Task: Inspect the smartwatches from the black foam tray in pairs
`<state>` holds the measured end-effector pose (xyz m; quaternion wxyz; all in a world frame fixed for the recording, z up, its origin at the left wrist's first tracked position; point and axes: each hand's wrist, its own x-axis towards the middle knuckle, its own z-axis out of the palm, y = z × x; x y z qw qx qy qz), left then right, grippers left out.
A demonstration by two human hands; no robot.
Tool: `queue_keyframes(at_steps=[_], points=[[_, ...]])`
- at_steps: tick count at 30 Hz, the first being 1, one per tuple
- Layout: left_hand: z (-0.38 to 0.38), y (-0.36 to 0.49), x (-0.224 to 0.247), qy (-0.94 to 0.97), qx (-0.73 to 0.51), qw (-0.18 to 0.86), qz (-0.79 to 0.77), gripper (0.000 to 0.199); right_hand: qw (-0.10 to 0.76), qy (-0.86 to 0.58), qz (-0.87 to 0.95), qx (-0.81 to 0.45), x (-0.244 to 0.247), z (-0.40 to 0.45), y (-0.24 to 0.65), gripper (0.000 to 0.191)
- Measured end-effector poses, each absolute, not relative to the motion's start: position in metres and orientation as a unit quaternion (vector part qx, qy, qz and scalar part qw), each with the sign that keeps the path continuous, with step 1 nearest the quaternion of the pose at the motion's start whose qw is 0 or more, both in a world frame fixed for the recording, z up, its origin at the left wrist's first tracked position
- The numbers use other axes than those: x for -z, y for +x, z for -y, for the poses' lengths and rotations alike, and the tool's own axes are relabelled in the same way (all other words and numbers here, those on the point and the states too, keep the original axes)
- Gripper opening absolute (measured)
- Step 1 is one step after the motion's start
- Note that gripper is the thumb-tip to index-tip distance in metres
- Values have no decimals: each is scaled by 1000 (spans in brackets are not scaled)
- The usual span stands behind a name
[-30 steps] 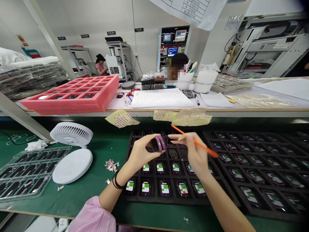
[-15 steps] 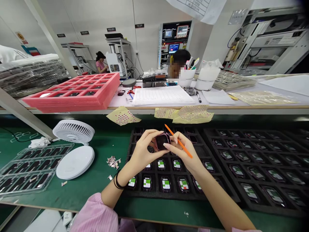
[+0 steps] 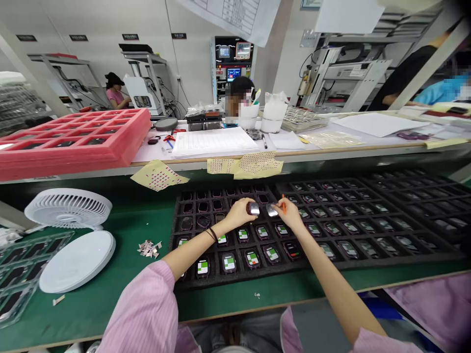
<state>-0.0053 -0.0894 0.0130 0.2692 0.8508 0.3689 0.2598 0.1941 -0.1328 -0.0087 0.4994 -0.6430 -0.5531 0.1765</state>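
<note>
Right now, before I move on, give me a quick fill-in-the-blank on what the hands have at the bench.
1. The stick in the right hand is ____.
2. The small device in the left hand shows a face of shiny ____ metal.
3. Black bands circle the ____ wrist.
4. The devices in the black foam tray carry white and ____ labels.

Missing words: orange; silver; left; green.
</note>
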Motion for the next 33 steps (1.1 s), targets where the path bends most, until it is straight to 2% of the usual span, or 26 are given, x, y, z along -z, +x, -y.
queue_keyframes(at_steps=[2, 7, 12, 16, 19, 23, 27, 33], points=[[86, 5, -5, 859, -248, 243, -375, 36, 483, -654, 559, -162, 14, 135, 199, 38], [91, -24, -14, 871, -223, 201, -388, 48, 474, -657, 573, -123, -4, 149, 203, 34], [111, -110, -47, 868, -176, 160, -436, 16, 447, -604, 637, -174, -23, 166, 157, 28], [140, -179, -57, 826, -18, 160, -541, 12, 364, -478, 745, -290, -22, 178, 83, 19], [159, -209, -51, 813, 63, 150, -560, 25, 275, -438, 790, -331, -16, 181, 39, 15], [167, -222, -40, 830, 44, 162, -532, 41, 198, -485, 789, -322, -4, 171, 2, 19], [159, -227, -35, 852, 29, 199, -483, 44, 194, -514, 775, -313, 7, 163, -15, 13], [144, -228, -28, 854, 44, 208, -474, 56, 215, -522, 752, -340, 7, 159, -17, 31]])
